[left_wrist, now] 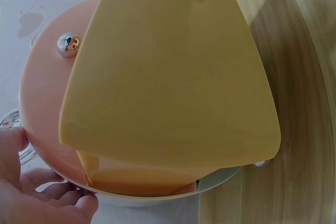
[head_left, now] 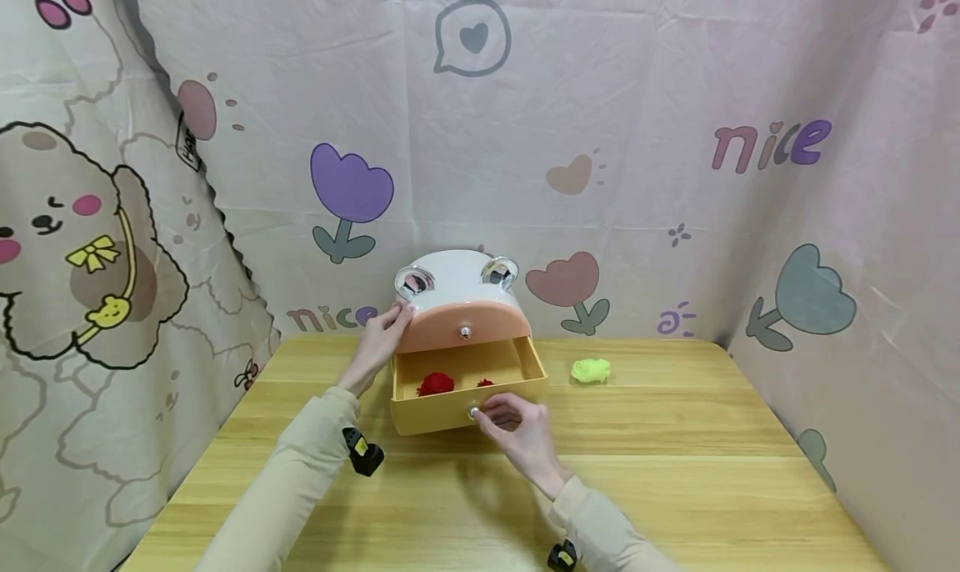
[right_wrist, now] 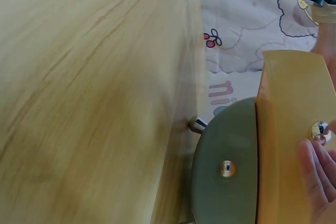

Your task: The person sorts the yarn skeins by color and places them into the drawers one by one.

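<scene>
A small frog-shaped drawer cabinet [head_left: 457, 276], white on top with two silver ring eyes, stands at the back of the wooden table. Its yellow drawer [head_left: 435, 419] is pulled out, below a closed pink drawer [head_left: 431, 328]. My right hand [head_left: 525, 439] pinches the yellow drawer's silver knob [head_left: 474, 413]. On the cabinet's left side, my left hand [head_left: 378, 343] grips the edge, thumb near the pink front. Inside the yellow drawer lie a crumpled-looking red thing [head_left: 436, 383] and a smaller red piece [head_left: 485, 383], mostly hidden by the drawer front.
A small lime-yellow, bumpy object [head_left: 591, 370] lies on the table [head_left: 675, 439] right of the cabinet. Under the yellow drawer, a green drawer [right_wrist: 226, 145] with a silver knob is closed. A printed cloth [head_left: 480, 138] hangs right behind the table.
</scene>
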A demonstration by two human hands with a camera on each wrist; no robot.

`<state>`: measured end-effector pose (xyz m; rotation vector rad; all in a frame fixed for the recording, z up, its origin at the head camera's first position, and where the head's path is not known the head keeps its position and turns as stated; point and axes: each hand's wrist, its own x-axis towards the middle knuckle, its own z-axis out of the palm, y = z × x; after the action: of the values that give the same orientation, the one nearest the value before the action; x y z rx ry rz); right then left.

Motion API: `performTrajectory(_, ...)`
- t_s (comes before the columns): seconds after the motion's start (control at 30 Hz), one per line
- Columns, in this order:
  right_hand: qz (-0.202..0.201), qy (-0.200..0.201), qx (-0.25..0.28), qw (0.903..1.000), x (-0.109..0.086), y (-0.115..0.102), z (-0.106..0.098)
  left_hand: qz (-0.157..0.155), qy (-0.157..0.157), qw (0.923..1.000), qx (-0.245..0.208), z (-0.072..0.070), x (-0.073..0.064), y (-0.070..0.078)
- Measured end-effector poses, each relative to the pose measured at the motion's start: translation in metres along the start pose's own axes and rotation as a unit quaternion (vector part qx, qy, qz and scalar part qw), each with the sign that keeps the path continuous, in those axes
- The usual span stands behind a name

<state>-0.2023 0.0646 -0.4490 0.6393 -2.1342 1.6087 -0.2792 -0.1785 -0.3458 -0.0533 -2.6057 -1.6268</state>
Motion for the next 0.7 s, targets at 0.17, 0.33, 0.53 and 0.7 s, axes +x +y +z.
performTrajectory(0.17,0.0,-0.003,0.011,0.9999,-0.0018,0.0005,0.0023,-0.003,0.001,1.0,0.002,0.0,-0.0001,-0.0006)
performTrajectory(0.33,-0.007,-0.005,0.018,0.9998,-0.0026,0.001,0.0043,-0.004,0.001,1.0,0.004,0.0003,0.0,-0.0008)
performTrajectory(0.53,-0.005,-0.006,0.018,0.9998,-0.0031,-0.0002,0.0057,-0.002,0.001,1.0,0.003,0.0002,0.0001,-0.0009)
performTrajectory(0.7,0.006,-0.003,0.02,0.9998,-0.0034,-0.0015,0.0061,-0.002,-0.001,1.0,0.004,0.0003,-0.0003,-0.0009)
